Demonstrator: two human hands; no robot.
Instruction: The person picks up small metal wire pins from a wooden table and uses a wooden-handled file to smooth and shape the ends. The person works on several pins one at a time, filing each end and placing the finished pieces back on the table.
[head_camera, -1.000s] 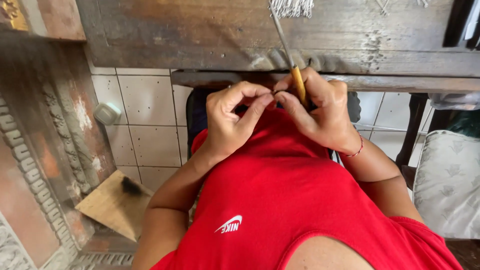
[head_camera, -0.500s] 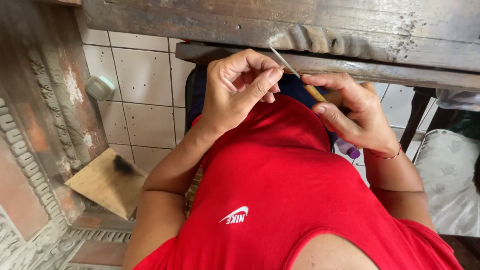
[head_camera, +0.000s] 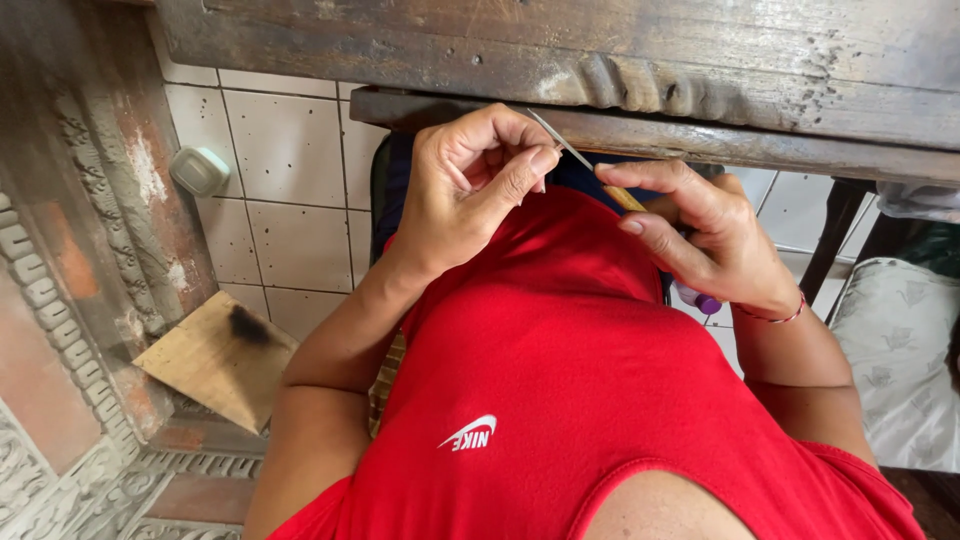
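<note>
Head view, single entry. Landmark: the worn wooden bench edge (head_camera: 640, 120) crossing the top of the view. Item: a thin metal needle-like tool with a yellow-orange handle (head_camera: 624, 197), lying just below the bench edge, its long axis slanting from upper left, tip near the bench edge, down to lower right. Left hand (head_camera: 470, 190): below the bench edge, curled nearly closed, thumb and forefinger pinched together right at the tool's metal shaft; whether a fine thread sits in the pinch cannot be told. Right hand (head_camera: 710, 235): below the bench edge and lower than the left, fingers loosely bent around the handle end, forefinger extended along it. The tool thus spans both hands, the left nearer its tip, the right at its handle. Also present: red shirt (head_camera: 560, 400) beneath both hands; pale tiled floor (head_camera: 290, 150) below the bench edge at left; a wooden board (head_camera: 215, 360) farther down on that side.
</note>
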